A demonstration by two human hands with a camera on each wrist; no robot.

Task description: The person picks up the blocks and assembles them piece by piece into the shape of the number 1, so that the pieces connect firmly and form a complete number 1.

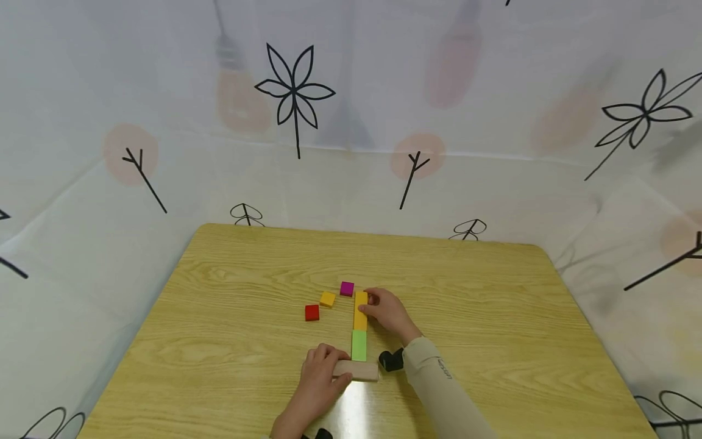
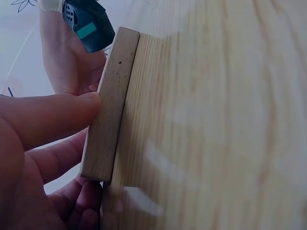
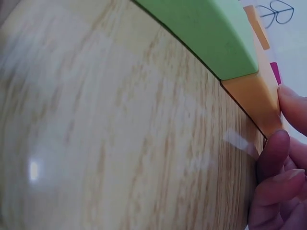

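My left hand (image 1: 318, 379) grips a plain wooden block (image 1: 362, 371) by its left part, the thumb on the near long side; in the left wrist view this block (image 2: 110, 105) lies along the tabletop. Just beyond it a light green block (image 1: 359, 346) points away from me. An orange-yellow block (image 1: 359, 312) continues that line, its end meeting the green one. At its far right side, my right hand (image 1: 389, 312) pinches the orange-yellow block between thumb and fingers. The right wrist view shows the green block (image 3: 206, 36) and orange block (image 3: 256, 98) end to end.
Left of the line, three small blocks lie on the wooden table (image 1: 466, 292): purple (image 1: 347, 289), yellow (image 1: 327, 299) and red (image 1: 312, 313). A black wrist camera (image 1: 391, 360) sits under the right wrist. Behind the table hangs a patterned cloth (image 1: 351, 91).
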